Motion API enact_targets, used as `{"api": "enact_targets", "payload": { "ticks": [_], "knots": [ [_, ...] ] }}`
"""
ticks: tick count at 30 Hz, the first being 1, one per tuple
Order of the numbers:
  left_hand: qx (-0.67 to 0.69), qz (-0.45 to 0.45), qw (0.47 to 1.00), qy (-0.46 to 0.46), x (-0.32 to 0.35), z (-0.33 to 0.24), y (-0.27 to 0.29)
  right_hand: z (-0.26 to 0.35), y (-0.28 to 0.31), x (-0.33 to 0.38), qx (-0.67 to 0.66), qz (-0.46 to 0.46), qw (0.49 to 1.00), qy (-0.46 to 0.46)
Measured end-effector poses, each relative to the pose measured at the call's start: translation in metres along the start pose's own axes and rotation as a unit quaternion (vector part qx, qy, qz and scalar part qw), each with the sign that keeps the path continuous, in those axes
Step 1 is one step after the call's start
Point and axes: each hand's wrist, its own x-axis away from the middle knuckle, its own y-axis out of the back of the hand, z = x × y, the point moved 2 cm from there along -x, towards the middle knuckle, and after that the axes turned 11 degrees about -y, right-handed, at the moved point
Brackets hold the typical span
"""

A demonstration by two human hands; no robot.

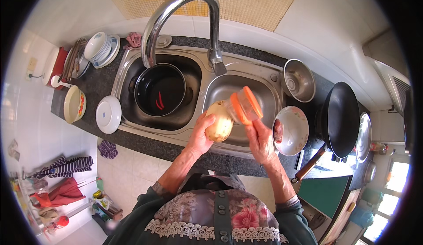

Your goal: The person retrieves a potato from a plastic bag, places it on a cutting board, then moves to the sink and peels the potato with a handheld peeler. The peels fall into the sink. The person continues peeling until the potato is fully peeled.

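A large, pale yellow potato [219, 123] is gripped in my left hand [201, 134], over the front edge of the sink's right basin [266, 90]. My right hand [261, 143] is closed around an orange peeler with a clear plastic box [245, 106]. One end of the peeler meets the upper right side of the potato; its blade cannot be made out. In the left basin [194, 77] stands a black pot [145, 106] with two red chillies [160, 100] in it.
A chrome faucet [215, 29] arches over the sink. Right of it are a steel bowl [298, 79], a patterned bowl [296, 128] with a reddish piece of food, and a black wok [340, 119]. Leftward stand a white plate [108, 114], an enamel bowl [72, 104] and stacked bowls [98, 46].
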Motion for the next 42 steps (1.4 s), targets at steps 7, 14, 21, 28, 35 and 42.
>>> {"api": "enact_targets", "payload": {
  "ticks": [7,14,21,28,35,42],
  "knots": [
    [-0.005,0.002,0.999,0.039,-0.005,-0.006,-0.011,-0.020,0.004,-0.008,-0.059,0.003,0.995,-0.081],
    [0.024,-0.136,0.987,0.079,-0.011,-0.001,-0.017,-0.002,-0.002,0.007,-0.043,0.106,0.991,-0.076],
    [0.091,-0.137,0.981,0.107,-0.012,0.010,-0.012,-0.001,-0.009,0.013,0.075,0.038,0.995,0.044],
    [0.073,-0.059,0.986,0.138,-0.005,0.001,-0.033,-0.046,0.002,-0.015,0.114,-0.049,0.991,-0.046],
    [0.059,-0.132,0.985,0.099,-0.012,-0.012,-0.013,-0.020,0.007,-0.004,-0.350,0.140,0.888,-0.262],
    [0.050,-0.117,0.984,0.122,-0.005,-0.003,-0.009,-0.023,-0.006,-0.001,-0.532,0.249,0.772,-0.241]
  ]
}}
